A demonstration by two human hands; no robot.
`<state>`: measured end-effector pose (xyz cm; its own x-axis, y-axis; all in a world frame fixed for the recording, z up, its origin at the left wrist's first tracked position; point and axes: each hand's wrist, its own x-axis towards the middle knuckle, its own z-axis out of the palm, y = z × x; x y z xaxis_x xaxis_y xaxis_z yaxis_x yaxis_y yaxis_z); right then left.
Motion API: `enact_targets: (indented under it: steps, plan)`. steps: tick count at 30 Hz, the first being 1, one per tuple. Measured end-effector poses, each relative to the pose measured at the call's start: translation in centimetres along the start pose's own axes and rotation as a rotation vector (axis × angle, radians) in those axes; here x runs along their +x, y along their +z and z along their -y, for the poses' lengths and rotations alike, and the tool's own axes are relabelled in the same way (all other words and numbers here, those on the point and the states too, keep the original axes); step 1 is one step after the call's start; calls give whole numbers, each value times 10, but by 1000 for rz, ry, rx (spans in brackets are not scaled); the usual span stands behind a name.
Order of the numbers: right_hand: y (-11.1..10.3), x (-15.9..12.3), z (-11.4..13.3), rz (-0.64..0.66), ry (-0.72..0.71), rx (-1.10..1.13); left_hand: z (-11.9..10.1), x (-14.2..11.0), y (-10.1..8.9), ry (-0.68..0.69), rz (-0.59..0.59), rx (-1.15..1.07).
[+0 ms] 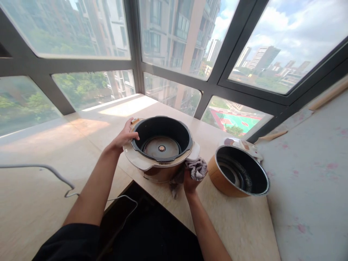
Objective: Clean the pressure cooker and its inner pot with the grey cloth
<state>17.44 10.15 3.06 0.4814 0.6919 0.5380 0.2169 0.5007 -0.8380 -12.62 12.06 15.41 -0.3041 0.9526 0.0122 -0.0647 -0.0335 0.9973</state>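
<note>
An electric pressure cooker (160,148) stands near the counter's front edge, its lid off and its dark inside showing a round metal plate at the bottom. My left hand (125,137) grips its left rim, with the thumb hooked over the edge. Low on the cooker's right side, my right hand (190,182) is closed around a crumpled grey-purple cloth (198,168) that touches the body below the white side handle. Part of the cloth hangs down to the left of the hand. To the right, an inner pot (224,179) with a dark inside and golden-brown outside sits tilted.
Behind the inner pot lies a white lid-like part (247,146), partly hidden. A grey power cord (51,171) runs across the counter (35,214) on the left and passes beneath my left forearm. Windows (174,69) stand behind, and a flower-patterned wall (312,174) bounds the right.
</note>
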Motion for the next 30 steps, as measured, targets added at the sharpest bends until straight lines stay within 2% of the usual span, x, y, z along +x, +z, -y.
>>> enact_targets:
  steps: [3, 5, 9, 12, 14, 17, 19, 22, 24, 27, 30]
  plan:
    - [10, 9, -8, 66, 174, 77, -2, 19, -19, 16, 101, 22]
    - [19, 23, -8, 143, 246, 108, -5, 32, -29, -23, 148, 56]
    - [38, 54, 1, 228, 242, 162, -14, 47, -35, -75, 167, 110]
    - [50, 74, 7, 251, 212, 197, -16, 41, -34, -85, 146, -3]
    - [56, 84, 8, 264, 213, 233, -9, 27, -37, -119, 33, -175]
    - [61, 94, 3, 296, 240, 287, 9, -10, -38, -81, -303, -354]
    - [65, 100, -2, 324, 249, 310, 22, -43, -26, -41, -480, -352]
    - [73, 110, -11, 388, 253, 329, 36, -94, 12, 88, -564, -307]
    - [80, 119, -16, 437, 269, 325, 40, -118, 41, 154, -590, -222]
    - [95, 133, -20, 487, 301, 304, 39, -133, 71, 182, -667, -114]
    - [111, 141, -21, 536, 319, 278, 33, -127, 76, 169, -684, -109]
